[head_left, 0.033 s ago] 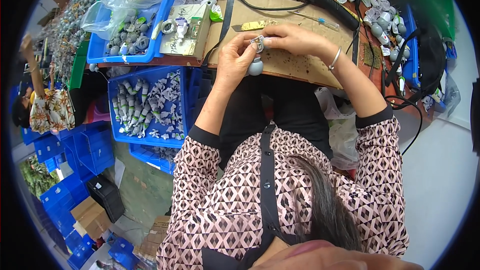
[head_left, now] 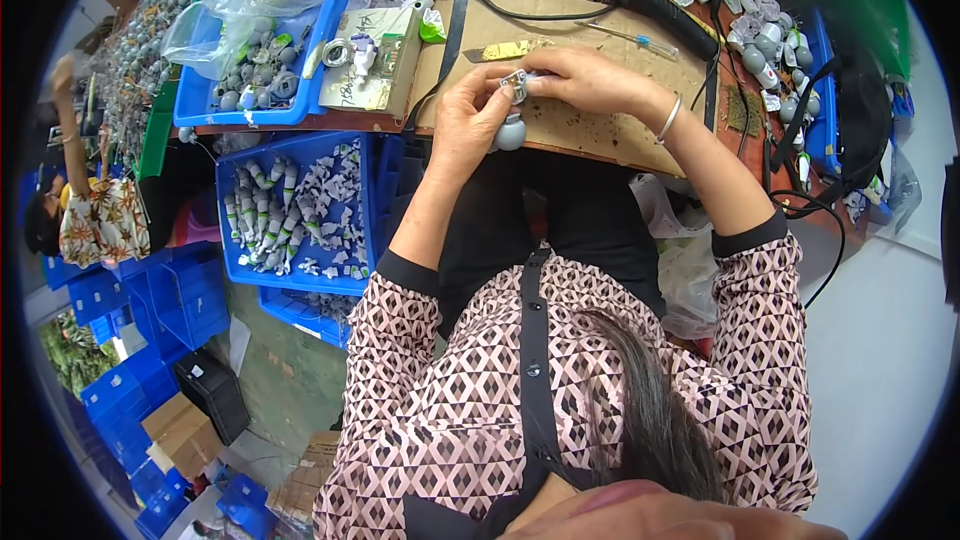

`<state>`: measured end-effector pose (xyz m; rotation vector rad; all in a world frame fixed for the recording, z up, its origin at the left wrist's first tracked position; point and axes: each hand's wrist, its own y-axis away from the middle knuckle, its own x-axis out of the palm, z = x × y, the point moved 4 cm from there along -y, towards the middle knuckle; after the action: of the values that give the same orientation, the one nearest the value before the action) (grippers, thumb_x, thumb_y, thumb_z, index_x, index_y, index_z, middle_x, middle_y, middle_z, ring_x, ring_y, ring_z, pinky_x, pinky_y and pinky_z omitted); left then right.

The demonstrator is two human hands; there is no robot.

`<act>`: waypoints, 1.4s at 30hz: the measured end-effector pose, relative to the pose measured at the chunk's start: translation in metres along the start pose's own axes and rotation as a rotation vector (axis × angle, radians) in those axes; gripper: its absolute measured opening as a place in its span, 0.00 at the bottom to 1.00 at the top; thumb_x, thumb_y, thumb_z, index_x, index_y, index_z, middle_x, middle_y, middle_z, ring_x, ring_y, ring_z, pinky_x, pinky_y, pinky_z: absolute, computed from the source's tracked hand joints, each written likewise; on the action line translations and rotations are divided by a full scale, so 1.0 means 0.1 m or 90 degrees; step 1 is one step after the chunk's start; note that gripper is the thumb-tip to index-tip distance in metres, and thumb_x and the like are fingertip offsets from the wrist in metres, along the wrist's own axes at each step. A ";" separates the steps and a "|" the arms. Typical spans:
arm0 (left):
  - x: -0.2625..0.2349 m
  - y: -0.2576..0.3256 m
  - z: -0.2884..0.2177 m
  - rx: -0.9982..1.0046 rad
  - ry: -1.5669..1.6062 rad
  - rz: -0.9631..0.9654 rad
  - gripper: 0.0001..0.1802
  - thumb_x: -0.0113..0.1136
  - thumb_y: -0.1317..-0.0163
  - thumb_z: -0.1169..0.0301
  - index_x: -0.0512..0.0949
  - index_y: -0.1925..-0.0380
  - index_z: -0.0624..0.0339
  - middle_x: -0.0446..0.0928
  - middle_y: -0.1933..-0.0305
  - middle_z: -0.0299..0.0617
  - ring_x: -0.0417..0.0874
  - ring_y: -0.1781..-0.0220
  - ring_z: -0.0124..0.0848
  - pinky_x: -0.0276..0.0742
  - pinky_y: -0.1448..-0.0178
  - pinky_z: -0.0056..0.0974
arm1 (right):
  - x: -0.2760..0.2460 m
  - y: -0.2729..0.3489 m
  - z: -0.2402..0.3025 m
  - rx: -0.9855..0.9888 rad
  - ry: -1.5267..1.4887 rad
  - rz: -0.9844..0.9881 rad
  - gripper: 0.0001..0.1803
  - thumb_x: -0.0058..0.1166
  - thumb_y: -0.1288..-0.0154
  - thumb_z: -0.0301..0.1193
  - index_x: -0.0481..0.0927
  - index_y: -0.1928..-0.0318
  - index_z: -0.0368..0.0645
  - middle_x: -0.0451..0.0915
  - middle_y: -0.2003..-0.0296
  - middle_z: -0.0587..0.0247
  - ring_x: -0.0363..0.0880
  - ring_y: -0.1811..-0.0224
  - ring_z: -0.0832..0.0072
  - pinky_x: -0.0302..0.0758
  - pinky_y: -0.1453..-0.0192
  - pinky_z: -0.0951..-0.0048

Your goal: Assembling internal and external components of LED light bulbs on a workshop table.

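In front of my body, above the near part of a cardboard sheet (head_left: 640,130), both hands meet at one small part. My left hand (head_left: 466,120) pinches its open white plastic housing (head_left: 514,87) between thumb and fingers. A round grey bulb-like end (head_left: 510,133) hangs below the housing, beside the left thumb. Fingertips of my right hand (head_left: 575,78) are closed against the housing's right side. Small details inside the housing are too fine to make out. A flat yellow-and-dark blade-like tool (head_left: 497,53) lies just beyond my hands.
A screwdriver (head_left: 640,41) and a thick black tube-shaped tool (head_left: 650,2) lie at the back right. A blue bin (head_left: 298,120) of grey balls stands left; below it, a blue tray (head_left: 300,282) holds white parts. Black cables (head_left: 835,210) hang right. A co-worker (head_left: 105,215) is far left.
My hands stay in place; the housing tilts very slightly between the fingers. At the far left, the co-worker's raised hand has shifted a little to the right.
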<state>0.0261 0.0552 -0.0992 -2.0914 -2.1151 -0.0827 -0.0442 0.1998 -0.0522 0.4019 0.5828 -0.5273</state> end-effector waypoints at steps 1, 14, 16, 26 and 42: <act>-0.01 0.01 0.01 0.005 0.020 -0.003 0.12 0.56 0.34 0.74 0.78 0.53 0.65 0.81 0.65 0.37 0.80 0.63 0.21 0.79 0.58 0.27 | 0.00 0.03 0.09 -0.013 0.133 -0.022 0.20 0.50 0.31 0.40 0.76 0.47 0.37 0.79 0.52 0.51 0.76 0.47 0.58 0.71 0.42 0.62; -0.06 0.00 0.05 0.003 0.018 -0.018 0.10 0.59 0.34 0.71 0.70 0.57 0.62 0.80 0.69 0.38 0.79 0.69 0.20 0.73 0.65 0.26 | -0.06 0.02 -0.10 0.112 -0.249 0.044 0.23 0.53 0.31 0.47 0.79 0.48 0.42 0.71 0.72 0.76 0.65 0.76 0.89 0.61 0.76 0.85; -0.04 -0.01 0.03 0.010 0.052 -0.028 0.08 0.59 0.34 0.71 0.71 0.62 0.62 0.79 0.71 0.37 0.78 0.70 0.19 0.72 0.66 0.26 | -0.07 0.02 -0.13 0.128 -0.288 0.047 0.21 0.53 0.31 0.46 0.79 0.49 0.42 0.70 0.73 0.77 0.63 0.77 0.91 0.60 0.77 0.86; -0.09 0.04 -0.09 -0.009 -0.061 -0.034 0.06 0.59 0.35 0.72 0.75 0.66 0.63 0.78 0.71 0.35 0.79 0.69 0.19 0.73 0.64 0.25 | -0.07 -0.01 -0.13 0.121 -0.280 0.043 0.22 0.54 0.32 0.46 0.79 0.51 0.40 0.70 0.74 0.77 0.63 0.80 0.90 0.59 0.79 0.87; -0.27 -0.02 -0.15 -0.167 0.022 0.034 0.18 0.59 0.33 0.61 0.70 0.55 0.64 0.79 0.63 0.42 0.84 0.64 0.26 0.77 0.64 0.26 | -0.18 -0.28 0.35 -0.022 0.182 0.102 0.20 0.53 0.35 0.42 0.82 0.57 0.36 0.81 0.68 0.50 0.79 0.63 0.61 0.73 0.57 0.61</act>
<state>0.0256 0.0259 -0.0890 -2.2670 -2.1264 -0.4071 -0.0584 0.1662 -0.0205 0.4906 0.8259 -0.3072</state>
